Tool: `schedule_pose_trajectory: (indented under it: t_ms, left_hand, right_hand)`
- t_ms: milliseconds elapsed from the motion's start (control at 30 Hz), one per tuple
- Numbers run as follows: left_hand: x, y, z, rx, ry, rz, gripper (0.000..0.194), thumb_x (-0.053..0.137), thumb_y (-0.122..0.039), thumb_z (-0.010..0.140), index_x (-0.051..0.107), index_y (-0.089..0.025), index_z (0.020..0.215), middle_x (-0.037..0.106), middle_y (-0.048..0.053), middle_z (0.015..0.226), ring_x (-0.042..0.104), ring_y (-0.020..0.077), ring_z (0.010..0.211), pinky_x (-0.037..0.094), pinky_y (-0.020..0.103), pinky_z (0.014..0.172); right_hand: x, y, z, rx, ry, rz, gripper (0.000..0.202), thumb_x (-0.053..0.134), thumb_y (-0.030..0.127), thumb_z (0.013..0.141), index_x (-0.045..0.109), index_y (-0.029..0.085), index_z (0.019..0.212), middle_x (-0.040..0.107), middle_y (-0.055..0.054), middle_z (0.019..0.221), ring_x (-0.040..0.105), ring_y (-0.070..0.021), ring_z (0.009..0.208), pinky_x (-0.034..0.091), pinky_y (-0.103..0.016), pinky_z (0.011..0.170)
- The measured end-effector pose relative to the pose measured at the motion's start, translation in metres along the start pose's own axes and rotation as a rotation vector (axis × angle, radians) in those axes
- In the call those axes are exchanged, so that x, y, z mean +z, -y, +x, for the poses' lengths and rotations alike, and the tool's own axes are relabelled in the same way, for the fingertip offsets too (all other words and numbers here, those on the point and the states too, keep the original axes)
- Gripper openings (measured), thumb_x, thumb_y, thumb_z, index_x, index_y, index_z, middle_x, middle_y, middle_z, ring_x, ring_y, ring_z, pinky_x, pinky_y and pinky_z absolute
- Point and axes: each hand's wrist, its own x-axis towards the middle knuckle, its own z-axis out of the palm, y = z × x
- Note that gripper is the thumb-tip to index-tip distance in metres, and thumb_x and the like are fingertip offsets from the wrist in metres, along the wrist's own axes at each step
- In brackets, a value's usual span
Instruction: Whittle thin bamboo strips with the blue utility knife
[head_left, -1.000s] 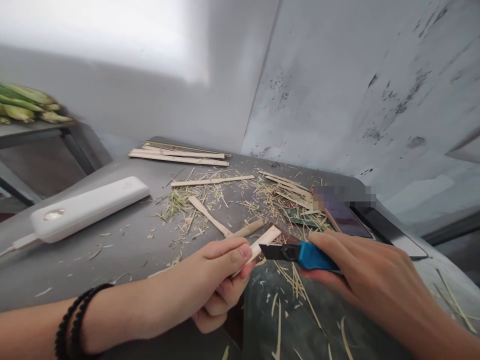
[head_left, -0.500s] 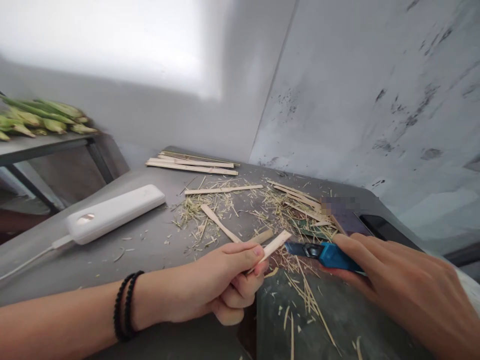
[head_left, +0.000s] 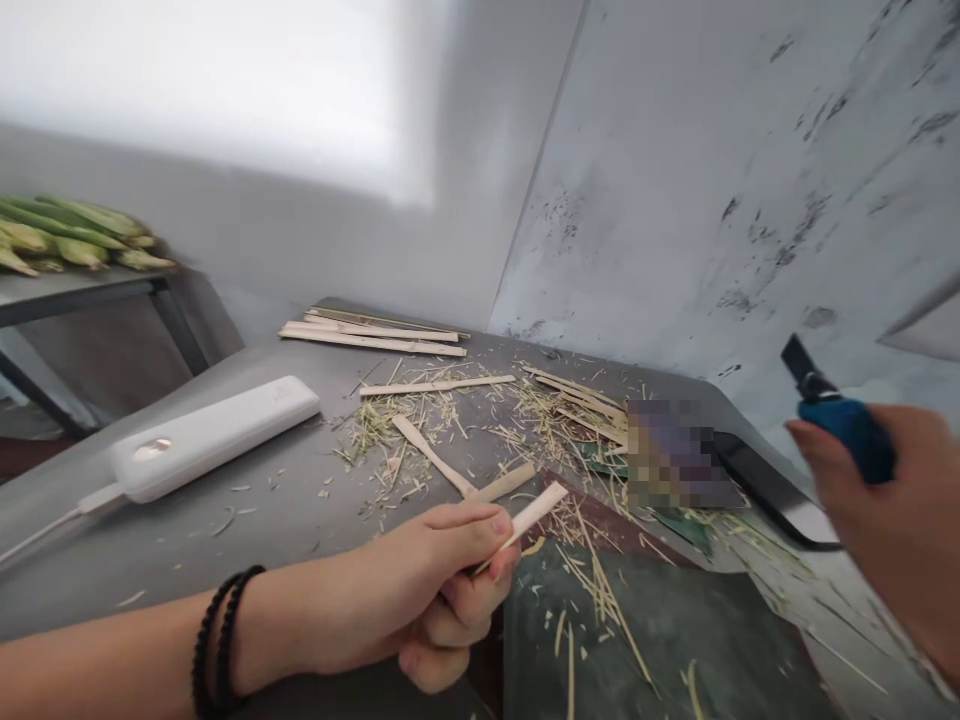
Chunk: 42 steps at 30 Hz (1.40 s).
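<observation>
Left hand (head_left: 442, 575): thumb and fingers pinching 1 wood stick (head_left: 536, 512) above the table (head_left: 285, 540), near shavings (head_left: 604, 590). Right hand (head_left: 892, 500): fingers curled around 1 blue knife (head_left: 847, 432), blade well apart from the stick.

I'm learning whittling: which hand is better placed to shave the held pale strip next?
Probably the right hand: it holds the blue knife, blade exposed, raised apart from the strip. The left hand is occupied gripping that strip.
</observation>
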Motion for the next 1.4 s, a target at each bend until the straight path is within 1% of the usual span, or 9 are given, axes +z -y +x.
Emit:
schedule_pose_trajectory:
  t_ms: [67, 100, 167, 233, 300, 467, 700, 1067, 1400]
  left_hand:
    - [0.000, 0.002, 0.003, 0.026, -0.021, -0.001, 0.033, 0.048, -0.043, 0.109, 0.044, -0.024, 0.082, 0.026, -0.011, 0.060, 0.010, 0.0066, 0.044, 0.024, 0.012, 0.036]
    - [0.000, 0.004, 0.004, 0.041, -0.030, -0.008, 0.033, 0.047, -0.044, 0.109, 0.044, -0.024, 0.082, 0.025, -0.011, 0.060, 0.010, 0.0064, 0.044, 0.026, 0.012, 0.036]
    - [0.000, 0.006, 0.007, 0.078, -0.043, -0.015, 0.032, 0.045, -0.045, 0.110, 0.046, -0.024, 0.085, 0.026, -0.012, 0.060, 0.010, 0.0061, 0.042, 0.030, 0.012, 0.035]
    - [0.000, 0.008, 0.007, 0.120, -0.056, 0.006, 0.030, 0.043, -0.045, 0.110, 0.048, -0.024, 0.089, 0.028, -0.012, 0.060, 0.012, 0.0057, 0.042, 0.034, 0.011, 0.035]
    - [0.002, 0.009, 0.007, 0.146, -0.065, 0.049, 0.028, 0.043, -0.044, 0.110, 0.048, -0.024, 0.092, 0.032, -0.011, 0.062, 0.017, 0.0052, 0.042, 0.038, 0.011, 0.036]
    - [0.004, 0.009, 0.008, 0.136, -0.051, 0.120, 0.025, 0.044, -0.044, 0.110, 0.049, -0.024, 0.095, 0.039, -0.010, 0.066, 0.026, 0.0047, 0.044, 0.046, 0.012, 0.039]
    - [0.002, 0.015, 0.008, 0.116, -0.078, 0.142, 0.026, 0.043, -0.047, 0.110, 0.051, -0.025, 0.099, 0.038, -0.011, 0.066, 0.024, 0.0037, 0.042, 0.045, 0.011, 0.038]
    - [0.009, 0.010, 0.005, 0.103, -0.083, 0.199, 0.028, 0.044, -0.047, 0.110, 0.049, -0.025, 0.095, 0.035, -0.012, 0.064, 0.022, 0.0031, 0.040, 0.041, 0.009, 0.037]
    - [0.008, 0.008, 0.008, 0.081, -0.128, 0.172, 0.032, 0.045, -0.044, 0.110, 0.045, -0.024, 0.086, 0.030, -0.013, 0.059, 0.018, 0.0035, 0.039, 0.037, 0.010, 0.034]
  right_hand:
    - [-0.004, 0.011, -0.002, -0.170, 0.056, 0.068, 0.055, 0.037, 0.072, 0.103, 0.063, 0.023, 0.101, 0.050, -0.002, 0.048, 0.049, -0.0240, 0.036, 0.030, -0.032, 0.043]
    - [-0.007, 0.021, -0.007, -0.340, 0.162, 0.190, 0.045, 0.045, 0.066, 0.104, 0.061, 0.024, 0.106, 0.060, -0.002, 0.056, 0.056, -0.0228, 0.040, 0.035, -0.031, 0.044]
    - [-0.016, 0.046, -0.020, -0.519, 0.220, 0.387, 0.032, 0.045, 0.053, 0.108, 0.057, 0.025, 0.117, 0.074, -0.004, 0.078, 0.068, -0.0215, 0.054, 0.043, -0.030, 0.050]
    - [-0.026, 0.069, -0.033, -0.656, 0.294, 0.550, 0.027, 0.047, 0.048, 0.109, 0.055, 0.024, 0.119, 0.077, -0.004, 0.088, 0.074, -0.0195, 0.067, 0.049, -0.028, 0.056]
    - [-0.036, 0.084, -0.042, -0.719, 0.339, 0.636, 0.027, 0.045, 0.048, 0.110, 0.054, 0.024, 0.118, 0.076, -0.002, 0.088, 0.072, -0.0172, 0.066, 0.047, -0.027, 0.054]
    - [-0.042, 0.095, -0.049, -0.738, 0.399, 0.683, 0.033, 0.040, 0.051, 0.112, 0.052, 0.022, 0.120, 0.077, -0.002, 0.089, 0.073, -0.0166, 0.067, 0.044, -0.027, 0.052]
    - [-0.035, 0.096, -0.050, -0.720, 0.385, 0.641, 0.034, 0.036, 0.051, 0.113, 0.053, 0.022, 0.121, 0.078, -0.002, 0.088, 0.073, -0.0159, 0.065, 0.043, -0.027, 0.051]
    - [-0.033, 0.093, -0.054, -0.710, 0.529, 0.693, 0.031, 0.042, 0.050, 0.111, 0.055, 0.023, 0.121, 0.071, 0.003, 0.076, 0.067, -0.0149, 0.060, 0.040, -0.027, 0.053]
    - [-0.017, 0.081, -0.048, -0.690, 0.478, 0.579, 0.033, 0.040, 0.054, 0.111, 0.055, 0.025, 0.111, 0.070, 0.002, 0.081, 0.065, -0.0171, 0.062, 0.036, -0.030, 0.056]
